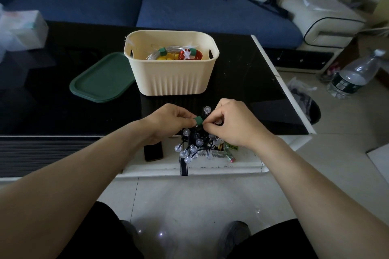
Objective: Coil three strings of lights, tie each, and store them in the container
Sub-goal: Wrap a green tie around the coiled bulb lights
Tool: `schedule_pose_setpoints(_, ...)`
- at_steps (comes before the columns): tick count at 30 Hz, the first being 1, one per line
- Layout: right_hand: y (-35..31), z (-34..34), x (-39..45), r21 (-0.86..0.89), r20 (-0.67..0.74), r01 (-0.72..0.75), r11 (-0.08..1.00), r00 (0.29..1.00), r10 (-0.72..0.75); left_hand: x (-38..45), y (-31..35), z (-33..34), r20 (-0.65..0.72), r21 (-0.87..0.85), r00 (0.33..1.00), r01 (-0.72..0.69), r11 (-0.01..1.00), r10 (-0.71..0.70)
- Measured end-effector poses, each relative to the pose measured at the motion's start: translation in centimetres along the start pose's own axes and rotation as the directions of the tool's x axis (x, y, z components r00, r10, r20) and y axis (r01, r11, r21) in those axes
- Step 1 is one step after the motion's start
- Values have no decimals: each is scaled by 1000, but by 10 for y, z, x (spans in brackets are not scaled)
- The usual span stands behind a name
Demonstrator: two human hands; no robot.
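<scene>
A coiled string of clear globe lights [192, 146] on black wire hangs between my hands above the table's front edge. A green strap [198, 121] wraps its top. My left hand [170, 120] pinches the strap's left side, and my right hand [233, 122] pinches its right side and the coil. Behind them stands a cream container [171, 79]. It holds two coiled strings, one with yellow bulbs [166, 57] and one with red wire and a star [189, 54], each bound with a green strap.
A green lid [101, 80] lies left of the container on the black glass table [52, 101]. A dark phone [153, 150] and a snack wrapper [228, 152] rest on the white lower shelf. A blue sofa stands behind; a water bottle [353, 75] and a bin sit on the floor at right.
</scene>
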State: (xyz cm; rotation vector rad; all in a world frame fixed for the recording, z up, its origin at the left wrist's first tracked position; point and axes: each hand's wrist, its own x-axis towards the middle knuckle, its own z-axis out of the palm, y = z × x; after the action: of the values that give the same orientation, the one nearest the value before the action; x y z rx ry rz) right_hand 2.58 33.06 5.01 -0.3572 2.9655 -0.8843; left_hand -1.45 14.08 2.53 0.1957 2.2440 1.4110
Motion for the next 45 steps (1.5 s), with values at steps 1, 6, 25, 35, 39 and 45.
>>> schedule_pose_setpoints(1, 0, 0, 0, -25, 4, 2, 1000, 1000, -2, 0, 0, 0, -2, -7, 1000, 0, 1000, 0)
schedule_pose_setpoints(6, -2, 2, -2, -108, 9, 12, 994, 1000, -11, 1, 0, 1, -37, -87, 999, -1, 996, -3)
schedule_pose_setpoints(25, -23, 4, 5, -10, -30, -159, 987, 987, 159, 1, -1, -1, -9, -488, 994, 92, 868, -111)
schedule_pose_setpoints(35, -9, 2, -1, 314, 116, -221, 923, 974, 194, -3, 4, 3, -142, -315, 990, -57, 947, 13)
schedule_pose_setpoints(39, -12, -5, -4, 256, 193, -227, 940, 965, 180, -4, 3, 11, -157, -241, 987, -83, 967, 46)
schedule_pose_setpoints(45, -13, -3, -6, 471, 55, -328, 819, 937, 344, -1, 10, 21, -224, -50, 954, -217, 975, 201)
